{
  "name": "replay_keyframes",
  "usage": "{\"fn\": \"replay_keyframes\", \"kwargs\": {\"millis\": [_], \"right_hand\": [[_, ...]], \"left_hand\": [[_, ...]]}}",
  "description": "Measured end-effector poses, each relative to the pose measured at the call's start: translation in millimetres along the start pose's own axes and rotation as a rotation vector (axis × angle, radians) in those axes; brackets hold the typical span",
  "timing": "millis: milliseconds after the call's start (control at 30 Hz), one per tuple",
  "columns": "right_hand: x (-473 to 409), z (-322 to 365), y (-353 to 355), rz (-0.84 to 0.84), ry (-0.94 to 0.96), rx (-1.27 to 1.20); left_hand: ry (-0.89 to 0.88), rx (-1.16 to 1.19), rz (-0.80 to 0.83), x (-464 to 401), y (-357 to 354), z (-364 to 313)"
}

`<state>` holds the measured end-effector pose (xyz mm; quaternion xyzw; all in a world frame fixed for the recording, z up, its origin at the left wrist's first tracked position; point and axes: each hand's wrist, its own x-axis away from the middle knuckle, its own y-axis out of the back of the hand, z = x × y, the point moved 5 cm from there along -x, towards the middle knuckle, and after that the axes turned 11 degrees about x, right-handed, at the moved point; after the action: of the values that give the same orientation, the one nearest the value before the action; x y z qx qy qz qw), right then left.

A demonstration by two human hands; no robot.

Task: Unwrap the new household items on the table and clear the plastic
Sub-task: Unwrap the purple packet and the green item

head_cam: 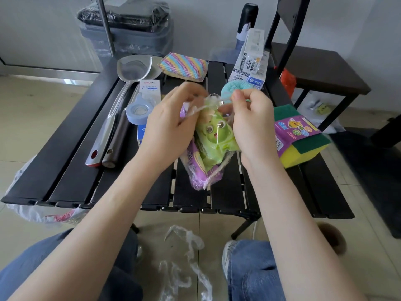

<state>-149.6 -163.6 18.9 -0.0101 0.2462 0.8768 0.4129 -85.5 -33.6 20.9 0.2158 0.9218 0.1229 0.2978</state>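
Note:
Over the middle of the black slatted table (71,153) I hold a green sponge with cartoon eyes (213,139), packed in clear plastic with a purple label. My left hand (167,124) pinches the plastic at the pack's top left. My right hand (251,124) pinches the plastic at the top right. The wrap is stretched between both hands. Still in their wrappers are a rainbow-striped sponge (182,66) at the back and a yellow-green scouring pad pack (300,137) at the right. Loose clear plastic (186,257) lies on the floor between my knees.
A steel ladle (121,92) and a brown-handled utensil (117,140) lie at the table's left, beside a tape roll (137,110) and white boxes. A blue scrubber (230,89) and a white packet (251,61) sit behind my hands. A black chair (314,68) stands right; a bin (128,29) behind.

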Motion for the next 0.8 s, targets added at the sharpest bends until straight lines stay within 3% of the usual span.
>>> {"fn": "replay_keyframes", "kwargs": {"millis": [100, 233, 333, 433, 500, 600, 700, 800], "right_hand": [[-4, -3, 4, -0.07, 0.014, -0.012], [-1, 3, 10, -0.179, 0.133, 0.118], [-2, 1, 17, -0.225, 0.156, 0.182], [-8, -5, 18, -0.166, 0.101, 0.149], [-8, -6, 14, -0.122, 0.057, 0.089], [-8, -13, 6, -0.058, -0.087, -0.084], [-6, -12, -4, 0.106, -0.177, -0.229], [1, -3, -13, 0.331, -0.122, -0.187]], "left_hand": [[-0.188, 0.009, 0.108, -1, 1, -10], [-0.283, 0.001, 0.019, 3, -1, -15], [-0.153, 0.19, -0.11, 1, 5, -12], [0.045, 0.426, -0.175, -3, 8, -3], [0.175, 0.474, -0.238, -1, 7, 5], [0.232, 0.501, -0.31, 1, 10, 6], [0.362, 0.557, -0.334, -1, 14, 10], [0.448, 0.671, -0.3, -1, 10, 10]]}}
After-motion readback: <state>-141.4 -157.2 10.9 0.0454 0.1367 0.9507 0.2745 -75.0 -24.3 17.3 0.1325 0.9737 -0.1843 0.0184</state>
